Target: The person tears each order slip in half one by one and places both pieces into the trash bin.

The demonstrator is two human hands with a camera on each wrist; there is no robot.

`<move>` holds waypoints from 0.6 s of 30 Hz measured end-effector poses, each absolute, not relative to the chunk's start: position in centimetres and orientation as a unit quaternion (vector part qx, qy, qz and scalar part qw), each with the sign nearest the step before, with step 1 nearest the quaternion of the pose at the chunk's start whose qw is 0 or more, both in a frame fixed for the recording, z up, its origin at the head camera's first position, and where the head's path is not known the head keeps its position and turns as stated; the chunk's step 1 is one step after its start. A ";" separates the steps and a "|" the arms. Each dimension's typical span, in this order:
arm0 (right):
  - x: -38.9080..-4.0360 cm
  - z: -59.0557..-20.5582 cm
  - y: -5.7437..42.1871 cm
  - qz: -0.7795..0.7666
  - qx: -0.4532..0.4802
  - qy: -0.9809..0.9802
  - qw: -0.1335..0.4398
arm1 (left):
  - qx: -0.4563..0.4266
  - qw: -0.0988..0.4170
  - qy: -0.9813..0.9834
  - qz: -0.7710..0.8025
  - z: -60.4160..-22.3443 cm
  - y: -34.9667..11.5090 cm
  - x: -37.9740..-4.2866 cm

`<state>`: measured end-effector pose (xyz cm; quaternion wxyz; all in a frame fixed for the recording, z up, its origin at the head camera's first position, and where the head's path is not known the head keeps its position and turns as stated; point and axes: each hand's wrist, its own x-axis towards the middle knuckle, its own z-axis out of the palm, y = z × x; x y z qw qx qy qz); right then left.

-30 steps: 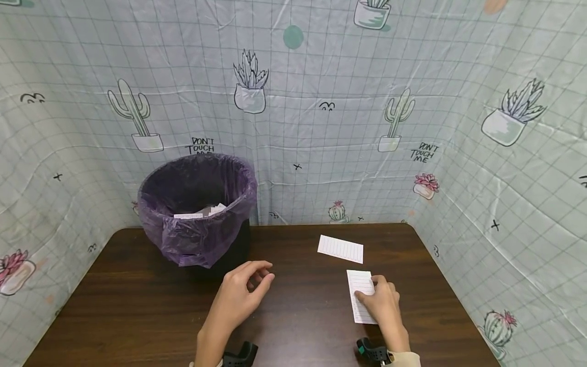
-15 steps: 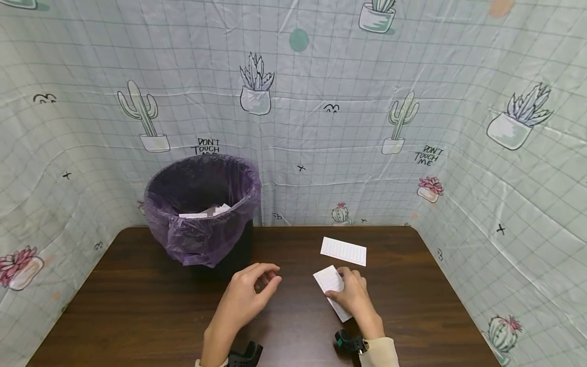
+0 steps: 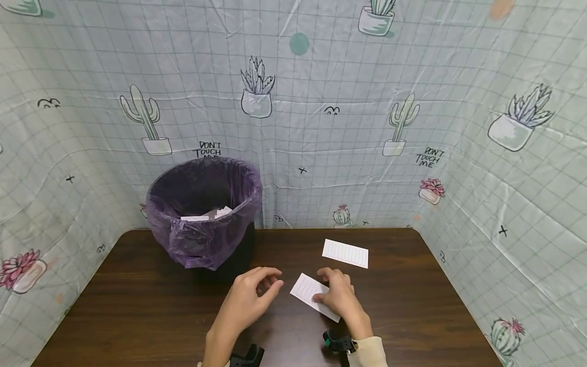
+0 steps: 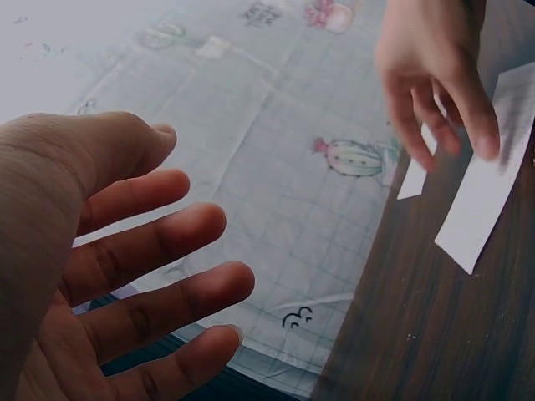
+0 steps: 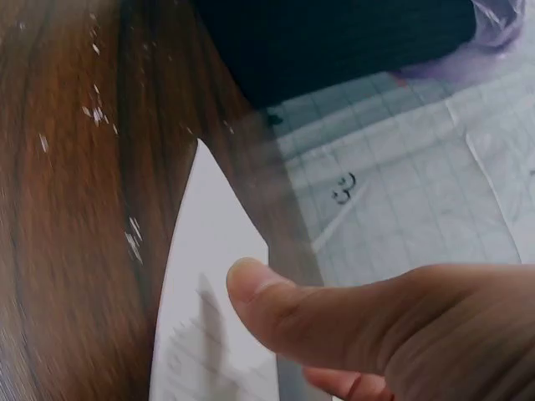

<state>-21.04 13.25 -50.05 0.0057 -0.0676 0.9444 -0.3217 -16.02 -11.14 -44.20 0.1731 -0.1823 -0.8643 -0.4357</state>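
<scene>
- And there's the right hand (image 3: 341, 294) over the near white slip (image 3: 304, 289), a ruled strip of paper lying slantwise on the brown wood-grain table (image 3: 426, 316).
- The thumb (image 5: 263, 301) is laid across the slip's face — the right wrist view is blurred, so whether it presses or barely skims cannot be told.
- Those fingers (image 4: 422, 138) are loosely bent and parted from the thumb, past the slip's far edge; no pinch shows here.
- Over on the other side, the left hand (image 3: 248, 294) hangs above the wood with nothing in its grasp, its fingers gently bent and spread apart, thumb clear of them — just beside the slip's near corner, not touching it.
- Behind and to the right lies the far white slip (image 3: 345, 253), flat, ruled the same way, apart from the first and close to the table's back edge.
- Back left stands the black bin (image 3: 244, 247), upright, a purple plastic liner (image 3: 202, 242) folded over its rim, with white papers (image 3: 194, 218) showing inside.
- Black straps (image 3: 339, 342) ring both wrists, and a cream sleeve (image 3: 368, 351) peeks out below the right one.
- All round hangs a pale checked cloth (image 3: 298, 137), printed with potted cacti and the words "DON'T TOUCH ME".
</scene>
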 end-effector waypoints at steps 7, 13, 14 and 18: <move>-20.9 -50.2 14.8 -0.317 -0.016 0.948 0.013 | -0.178 0.167 -0.870 -0.429 -44.9 -11.2 -16.2; -21.0 -50.4 14.4 -0.344 -0.018 0.939 0.003 | -0.180 0.158 -0.874 -0.422 -45.5 -11.0 -16.5; -21.0 -50.4 14.3 -0.347 -0.018 0.938 0.001 | -0.181 0.155 -0.874 -0.423 -45.6 -11.0 -16.5; -21.1 -50.4 14.0 -0.358 -0.021 0.934 0.002 | -0.179 0.142 -0.873 -0.430 -45.9 -10.7 -16.6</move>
